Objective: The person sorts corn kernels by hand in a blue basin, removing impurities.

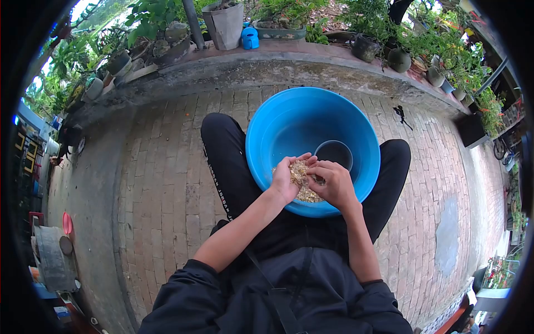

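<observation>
My left hand (285, 179) is cupped, palm up, over the near side of a large blue tub (257, 131). In its palm lies a heap of pale brown flaky bits (298, 171), like husks or chaff; their exact kind is too small to tell. My right hand (335, 186) bends over that heap from the right, thumb and fingertips pinched together at the flakes. More of the same loose flakes (307, 195) rest on the tub bottom beneath both hands. A dark round bowl (334, 153) sits inside the tub, just beyond my right hand.
The tub stands between my knees on a brick floor (161, 183). Ahead runs a low concrete ledge (222, 78) with potted plants, a grey planter (224, 25) and a small blue watering can (250, 38). A metal container (55, 259) stands at far left.
</observation>
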Tool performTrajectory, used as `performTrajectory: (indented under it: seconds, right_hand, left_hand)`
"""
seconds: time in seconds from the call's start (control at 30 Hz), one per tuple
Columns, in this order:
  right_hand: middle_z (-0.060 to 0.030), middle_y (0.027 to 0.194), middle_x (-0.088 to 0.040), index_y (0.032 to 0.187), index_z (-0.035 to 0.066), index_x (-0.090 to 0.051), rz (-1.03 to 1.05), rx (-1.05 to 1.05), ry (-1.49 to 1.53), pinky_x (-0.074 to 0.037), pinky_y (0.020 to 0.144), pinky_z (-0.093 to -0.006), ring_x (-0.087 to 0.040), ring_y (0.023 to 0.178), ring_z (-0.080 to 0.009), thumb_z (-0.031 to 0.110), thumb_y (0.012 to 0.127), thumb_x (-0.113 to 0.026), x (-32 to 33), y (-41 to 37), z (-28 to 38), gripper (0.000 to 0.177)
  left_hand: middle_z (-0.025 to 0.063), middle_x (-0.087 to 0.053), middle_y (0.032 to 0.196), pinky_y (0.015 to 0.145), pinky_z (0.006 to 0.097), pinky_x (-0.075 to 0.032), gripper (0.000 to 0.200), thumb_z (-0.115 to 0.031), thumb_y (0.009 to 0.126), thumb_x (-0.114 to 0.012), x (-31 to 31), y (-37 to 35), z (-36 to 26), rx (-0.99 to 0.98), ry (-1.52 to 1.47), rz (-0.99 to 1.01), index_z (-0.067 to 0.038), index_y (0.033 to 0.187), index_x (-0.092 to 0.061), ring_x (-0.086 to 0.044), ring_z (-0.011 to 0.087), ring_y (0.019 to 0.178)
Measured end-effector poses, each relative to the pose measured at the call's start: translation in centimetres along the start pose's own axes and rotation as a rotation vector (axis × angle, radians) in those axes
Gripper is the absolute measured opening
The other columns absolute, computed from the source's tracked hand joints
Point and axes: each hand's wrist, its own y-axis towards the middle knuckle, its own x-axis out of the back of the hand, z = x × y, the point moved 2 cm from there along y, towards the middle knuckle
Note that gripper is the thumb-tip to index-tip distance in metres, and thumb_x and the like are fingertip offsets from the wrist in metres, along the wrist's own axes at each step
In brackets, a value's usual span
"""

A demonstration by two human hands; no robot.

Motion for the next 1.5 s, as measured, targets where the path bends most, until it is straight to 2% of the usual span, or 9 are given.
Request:
performTrajectory:
  seconds: [0.07,0.13,0.27,0.5,0.7,0.77,0.83,1.1,1.5]
  right_hand:
    - [-0.0066,0.072,-0.061,0.084,0.005,-0.071,-0.037,-0.015,0.043,-0.048,0.064,-0.0325,-0.06,0.067,-0.0221,0.01,0.072,-0.073,0.7,-0.1,-0.3,0.013]
    - [-0.0074,0.072,-0.061,0.083,0.005,-0.071,-0.05,-0.227,0.15,-0.048,0.061,-0.0329,-0.061,0.065,-0.0226,0.009,0.073,-0.072,1.4,-0.5,-1.6,0.011]
    - [-0.0078,0.07,-0.06,0.082,0.003,-0.071,-0.163,-0.294,0.02,-0.047,0.057,-0.0313,-0.06,0.06,-0.0199,0.007,0.075,-0.071,2.0,-1.0,-3.8,0.007]
    - [-0.0083,0.069,-0.06,0.082,0.002,-0.07,-0.256,-0.34,0.078,-0.047,0.056,-0.03,-0.06,0.06,-0.0189,0.004,0.077,-0.069,2.4,-1.3,-3.8,0.005]
    - [-0.0088,0.075,-0.062,0.085,0.002,-0.07,-0.131,-0.274,0.215,-0.05,0.061,-0.0314,-0.062,0.065,-0.0209,0.005,0.077,-0.07,0.9,-0.9,-0.5,0.009]
    - [-0.0101,0.078,-0.062,0.088,0.001,-0.069,-0.058,-0.131,0.169,-0.05,0.062,-0.03,-0.062,0.065,-0.0217,0.002,0.076,-0.07,-0.1,-0.9,0.7,0.012]
    - [-0.0086,0.082,-0.063,0.087,0.005,-0.069,-0.051,-0.064,0.105,-0.051,0.067,-0.0356,-0.063,0.075,-0.0276,0.006,0.074,-0.071,-1.4,-1.0,0.5,0.013]
    - [-0.0066,0.081,-0.062,0.086,0.008,-0.07,0.001,-0.02,-0.007,-0.047,0.067,-0.0365,-0.061,0.075,-0.0258,0.015,0.072,-0.074,-1.7,-0.8,0.4,0.016]
    - [-0.0065,0.08,-0.06,0.082,0.007,-0.065,-0.033,0.016,-0.016,-0.046,0.064,-0.0373,-0.059,0.073,-0.0258,0.013,0.069,-0.069,-2.2,-0.7,0.4,0.015]
  left_hand:
    - [0.0176,-0.062,0.116,0.097,0.0416,-0.048,0.042,-0.018,0.094,-0.028,0.2,0.3,0.0,0.0,-0.037,0.003,0.003,0.121,-0.052,-0.06,0.0295,0.108]
    - [0.018,-0.062,0.116,0.095,0.0408,-0.05,0.041,-0.018,0.095,-0.028,0.4,0.5,0.0,-0.001,-0.045,-0.007,0.004,0.121,-0.052,-0.06,0.0302,0.108]
    - [0.0188,-0.062,0.115,0.092,0.0384,-0.053,0.04,-0.017,0.095,-0.029,0.3,0.3,0.1,-0.019,-0.028,-0.024,0.006,0.12,-0.052,-0.061,0.0313,0.108]
    - [0.0193,-0.063,0.111,0.087,0.037,-0.055,0.039,-0.018,0.095,-0.031,0.1,0.3,0.1,-0.023,-0.04,-0.055,0.005,0.117,-0.053,-0.063,0.0302,0.103]
    - [0.0183,-0.063,0.111,0.089,0.038,-0.053,0.039,-0.019,0.094,-0.031,0.3,0.4,0.2,-0.009,-0.039,-0.027,0.004,0.116,-0.054,-0.062,0.0295,0.104]
    - [0.0173,-0.063,0.114,0.097,0.0422,-0.048,0.043,-0.02,0.095,-0.027,0.3,0.4,0.3,0.01,-0.032,0.002,0.002,0.121,-0.052,-0.059,0.0305,0.11]
    - [0.017,-0.063,0.115,0.099,0.0428,-0.046,0.043,-0.021,0.095,-0.027,0.2,0.4,0.3,0.009,-0.011,0.0,0.002,0.121,-0.052,-0.059,0.0302,0.11]
    - [0.0157,-0.063,0.119,0.099,0.0415,-0.046,0.044,-0.022,0.094,-0.027,-0.2,-0.2,0.2,0.021,0.059,-0.011,0.0,0.122,-0.053,-0.059,0.0281,0.11]
    - [0.0159,-0.062,0.12,0.101,0.0403,-0.044,0.045,-0.022,0.094,-0.027,-0.4,-0.3,0.2,0.019,0.083,-0.017,0.001,0.124,-0.052,-0.059,0.0277,0.111]
